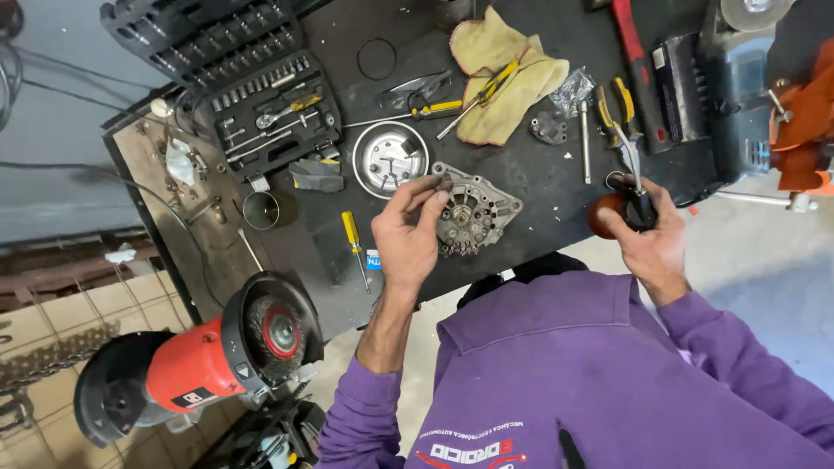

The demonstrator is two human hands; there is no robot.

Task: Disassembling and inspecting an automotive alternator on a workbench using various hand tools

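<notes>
The left hand point(404, 239) rests on the round metal housing point(473, 213) near the front edge of the worktop point(539, 174), its fingers bent and touching the left rim of the housing. The right hand point(651, 239) is closed around a dark tool with a reddish-brown knob point(608, 213) — this is at the front right edge. A shiny round cover point(390, 158) lies just beside the housing, and a yellow screwdriver point(354, 247) lies to the left.
</notes>
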